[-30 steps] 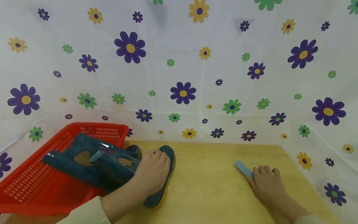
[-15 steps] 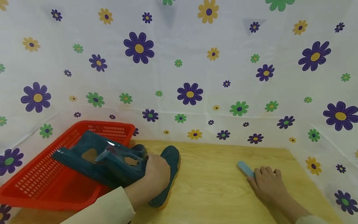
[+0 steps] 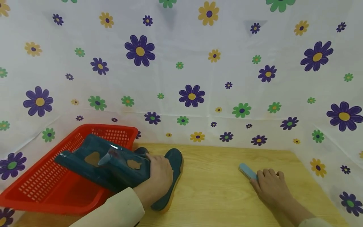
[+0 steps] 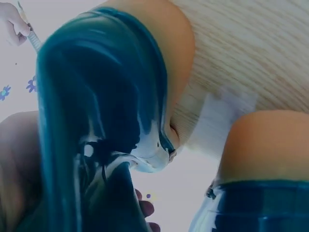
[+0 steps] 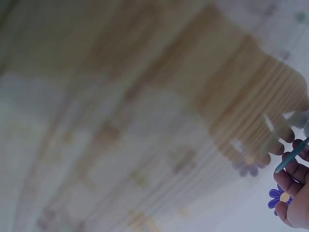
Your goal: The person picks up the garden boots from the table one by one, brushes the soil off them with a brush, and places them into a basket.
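A pair of dark teal rubber boots with brown, mud-like patches lies on its side, shafts over the red basket. My left hand (image 3: 160, 177) grips the near boot (image 3: 175, 160) around the ankle; its tan sole shows along the right edge. In the left wrist view my fingers (image 4: 146, 209) curl around the glossy boot. The far boot (image 3: 99, 143) is partly hidden behind the near one, and only a bit of its foot shows. Over on the right, my right hand (image 3: 273, 186) holds a light blue brush (image 3: 247, 171), bristles facing down and left, low over the table.
A red slotted plastic basket (image 3: 71, 205) stands at the left. The pale wooden table (image 3: 210, 183) stretches between the hands. White flowered sheeting (image 3: 170, 72) walls in the back and both sides.
My left hand has shifted from the top of the near boot's foot to its ankle and closed around it. The head view has turned slightly left. The right hand keeps its hold on the brush.
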`<state>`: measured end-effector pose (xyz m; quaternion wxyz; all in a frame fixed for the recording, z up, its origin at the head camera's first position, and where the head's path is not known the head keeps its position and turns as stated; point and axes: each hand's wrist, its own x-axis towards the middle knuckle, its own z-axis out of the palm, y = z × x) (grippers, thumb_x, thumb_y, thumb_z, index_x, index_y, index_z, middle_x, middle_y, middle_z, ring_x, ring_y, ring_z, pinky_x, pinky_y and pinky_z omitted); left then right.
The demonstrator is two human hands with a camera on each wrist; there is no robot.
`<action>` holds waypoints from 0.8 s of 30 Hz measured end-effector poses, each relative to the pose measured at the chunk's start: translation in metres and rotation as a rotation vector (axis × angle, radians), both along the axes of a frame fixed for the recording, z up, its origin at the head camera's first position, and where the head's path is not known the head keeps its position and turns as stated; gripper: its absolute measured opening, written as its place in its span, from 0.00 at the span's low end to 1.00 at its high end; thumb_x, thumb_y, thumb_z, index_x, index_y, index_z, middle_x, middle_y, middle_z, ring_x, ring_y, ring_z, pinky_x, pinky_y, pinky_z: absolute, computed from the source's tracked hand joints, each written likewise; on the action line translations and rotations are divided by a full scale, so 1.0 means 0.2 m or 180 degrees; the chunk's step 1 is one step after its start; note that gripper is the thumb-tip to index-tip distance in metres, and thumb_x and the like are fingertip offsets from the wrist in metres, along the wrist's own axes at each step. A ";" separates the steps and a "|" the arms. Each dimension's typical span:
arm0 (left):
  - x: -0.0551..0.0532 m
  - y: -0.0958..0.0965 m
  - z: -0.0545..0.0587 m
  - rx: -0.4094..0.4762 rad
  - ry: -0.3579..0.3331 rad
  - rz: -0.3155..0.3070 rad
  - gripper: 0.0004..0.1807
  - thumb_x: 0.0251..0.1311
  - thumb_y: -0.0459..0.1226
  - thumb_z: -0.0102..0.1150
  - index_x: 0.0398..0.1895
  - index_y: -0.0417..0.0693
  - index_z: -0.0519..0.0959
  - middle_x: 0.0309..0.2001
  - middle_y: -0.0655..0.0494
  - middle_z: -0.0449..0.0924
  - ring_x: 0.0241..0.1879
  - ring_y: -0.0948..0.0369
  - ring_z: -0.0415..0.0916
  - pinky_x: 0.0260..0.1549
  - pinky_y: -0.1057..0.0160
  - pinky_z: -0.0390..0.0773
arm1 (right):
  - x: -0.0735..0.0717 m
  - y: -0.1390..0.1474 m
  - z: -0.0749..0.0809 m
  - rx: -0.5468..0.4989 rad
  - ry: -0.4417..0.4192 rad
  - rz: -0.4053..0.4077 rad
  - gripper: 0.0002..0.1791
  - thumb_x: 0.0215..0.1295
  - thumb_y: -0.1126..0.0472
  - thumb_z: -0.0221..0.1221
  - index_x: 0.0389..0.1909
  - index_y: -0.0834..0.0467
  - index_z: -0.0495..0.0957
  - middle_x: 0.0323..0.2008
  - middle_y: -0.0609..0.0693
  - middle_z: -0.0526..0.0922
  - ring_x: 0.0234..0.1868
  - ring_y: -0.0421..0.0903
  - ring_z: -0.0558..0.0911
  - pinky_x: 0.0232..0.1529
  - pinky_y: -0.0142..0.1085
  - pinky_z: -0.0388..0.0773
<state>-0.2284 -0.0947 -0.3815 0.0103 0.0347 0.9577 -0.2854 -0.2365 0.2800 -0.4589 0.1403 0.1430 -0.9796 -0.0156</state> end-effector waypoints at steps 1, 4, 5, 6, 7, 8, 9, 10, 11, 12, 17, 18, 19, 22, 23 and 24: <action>0.01 0.01 0.00 -0.0052 0.0026 -0.0050 0.26 0.73 0.52 0.48 0.58 0.42 0.79 0.50 0.40 0.80 0.55 0.43 0.75 0.62 0.37 0.68 | 0.00 0.00 0.00 0.0003 -0.0007 -0.0016 0.19 0.74 0.45 0.52 0.35 0.58 0.72 0.33 0.53 0.76 0.38 0.53 0.74 0.44 0.57 0.65; 0.03 0.04 0.01 -0.0224 0.0185 -0.0208 0.21 0.75 0.48 0.46 0.57 0.46 0.82 0.50 0.42 0.79 0.54 0.45 0.74 0.62 0.39 0.68 | 0.01 0.01 -0.01 0.0019 -0.0012 -0.0051 0.19 0.73 0.45 0.53 0.35 0.58 0.72 0.32 0.52 0.75 0.37 0.53 0.74 0.44 0.57 0.65; 0.04 0.06 0.01 -0.0335 0.0205 -0.0265 0.20 0.75 0.46 0.45 0.56 0.48 0.82 0.50 0.43 0.79 0.54 0.46 0.74 0.63 0.40 0.67 | 0.01 0.01 -0.01 0.0031 -0.0014 -0.0053 0.19 0.74 0.45 0.52 0.35 0.58 0.71 0.32 0.52 0.74 0.37 0.52 0.73 0.44 0.57 0.65; 0.05 0.07 0.01 -0.0439 0.0227 -0.0339 0.20 0.76 0.46 0.44 0.56 0.50 0.82 0.50 0.45 0.79 0.54 0.47 0.73 0.64 0.41 0.66 | 0.01 0.01 -0.01 0.0032 -0.0018 -0.0051 0.19 0.74 0.45 0.52 0.34 0.58 0.71 0.32 0.52 0.74 0.37 0.52 0.73 0.43 0.56 0.65; 0.05 0.08 0.02 -0.0550 0.0248 -0.0426 0.20 0.76 0.46 0.43 0.57 0.52 0.82 0.51 0.46 0.79 0.54 0.48 0.72 0.65 0.41 0.64 | 0.01 0.01 -0.01 0.0032 -0.0013 -0.0038 0.19 0.74 0.45 0.52 0.34 0.57 0.71 0.32 0.52 0.74 0.36 0.52 0.73 0.43 0.56 0.65; 0.06 0.09 0.02 -0.0679 0.0264 -0.0519 0.20 0.77 0.46 0.42 0.57 0.54 0.82 0.50 0.48 0.79 0.54 0.48 0.72 0.66 0.42 0.63 | 0.00 0.01 -0.01 0.0035 -0.0004 -0.0026 0.18 0.74 0.45 0.52 0.34 0.57 0.71 0.31 0.52 0.74 0.36 0.52 0.73 0.43 0.56 0.65; 0.06 0.10 0.02 -0.0818 0.0270 -0.0617 0.20 0.78 0.47 0.41 0.59 0.55 0.81 0.51 0.50 0.79 0.54 0.49 0.71 0.67 0.43 0.62 | 0.00 0.01 -0.01 0.0035 0.0011 -0.0014 0.18 0.74 0.45 0.51 0.34 0.57 0.70 0.31 0.52 0.73 0.36 0.52 0.73 0.43 0.56 0.65; 0.07 0.11 0.02 -0.0956 0.0277 -0.0725 0.20 0.78 0.47 0.40 0.61 0.56 0.80 0.53 0.51 0.79 0.54 0.49 0.70 0.67 0.43 0.61 | 0.00 0.01 -0.01 0.0036 0.0019 -0.0003 0.18 0.75 0.45 0.51 0.34 0.57 0.70 0.31 0.52 0.73 0.36 0.52 0.73 0.43 0.56 0.66; 0.07 0.12 0.02 -0.1074 0.0282 -0.0836 0.21 0.78 0.47 0.39 0.62 0.55 0.79 0.54 0.52 0.79 0.55 0.49 0.69 0.67 0.43 0.60 | 0.00 0.01 -0.01 0.0033 0.0016 0.0000 0.18 0.75 0.46 0.51 0.34 0.57 0.70 0.31 0.51 0.73 0.35 0.52 0.73 0.43 0.56 0.66; 0.08 0.12 0.01 -0.1167 0.0303 -0.0950 0.22 0.79 0.47 0.38 0.64 0.54 0.77 0.55 0.52 0.78 0.55 0.48 0.69 0.67 0.44 0.59 | 0.00 0.01 -0.01 0.0022 0.0016 0.0002 0.18 0.75 0.46 0.51 0.34 0.57 0.70 0.31 0.51 0.73 0.35 0.51 0.72 0.43 0.56 0.66; 0.10 0.13 0.00 -0.1333 0.0518 -0.1443 0.20 0.78 0.46 0.38 0.60 0.51 0.77 0.53 0.53 0.78 0.54 0.48 0.67 0.63 0.46 0.58 | -0.01 0.01 -0.01 0.0028 0.0035 0.0003 0.18 0.74 0.46 0.52 0.34 0.57 0.70 0.30 0.51 0.72 0.34 0.51 0.72 0.43 0.56 0.66; 0.10 0.13 -0.01 -0.1272 0.0589 -0.1543 0.20 0.78 0.46 0.39 0.57 0.51 0.78 0.51 0.53 0.78 0.53 0.48 0.67 0.62 0.47 0.58 | -0.01 0.01 -0.01 0.0029 0.0038 0.0006 0.18 0.74 0.46 0.52 0.33 0.57 0.70 0.30 0.51 0.72 0.34 0.51 0.72 0.43 0.56 0.66; 0.11 0.12 -0.01 -0.1196 0.0657 -0.1642 0.19 0.77 0.46 0.39 0.54 0.51 0.79 0.49 0.53 0.77 0.52 0.49 0.67 0.62 0.49 0.58 | -0.01 0.01 -0.01 0.0035 0.0041 0.0010 0.18 0.74 0.46 0.52 0.33 0.57 0.70 0.30 0.51 0.72 0.34 0.51 0.72 0.43 0.56 0.66; 0.11 0.12 -0.02 -0.0928 0.0841 -0.1938 0.19 0.77 0.50 0.38 0.46 0.50 0.77 0.44 0.53 0.74 0.49 0.52 0.66 0.62 0.53 0.58 | 0.00 0.01 -0.01 0.0033 0.0044 0.0020 0.18 0.74 0.46 0.52 0.33 0.58 0.70 0.30 0.51 0.72 0.34 0.51 0.72 0.43 0.56 0.66; 0.12 0.12 -0.02 -0.0832 0.0873 -0.2043 0.20 0.77 0.51 0.37 0.43 0.50 0.76 0.42 0.53 0.73 0.48 0.53 0.65 0.62 0.54 0.58 | 0.00 0.01 -0.01 0.0035 0.0046 0.0028 0.18 0.74 0.47 0.52 0.33 0.58 0.70 0.29 0.51 0.72 0.34 0.51 0.72 0.43 0.56 0.66; 0.12 0.12 -0.02 -0.0726 0.0887 -0.2146 0.21 0.77 0.52 0.36 0.41 0.50 0.75 0.42 0.53 0.72 0.47 0.53 0.65 0.62 0.55 0.58 | 0.00 0.01 -0.01 0.0041 0.0052 0.0036 0.18 0.74 0.47 0.52 0.33 0.58 0.70 0.29 0.51 0.72 0.34 0.51 0.72 0.43 0.56 0.66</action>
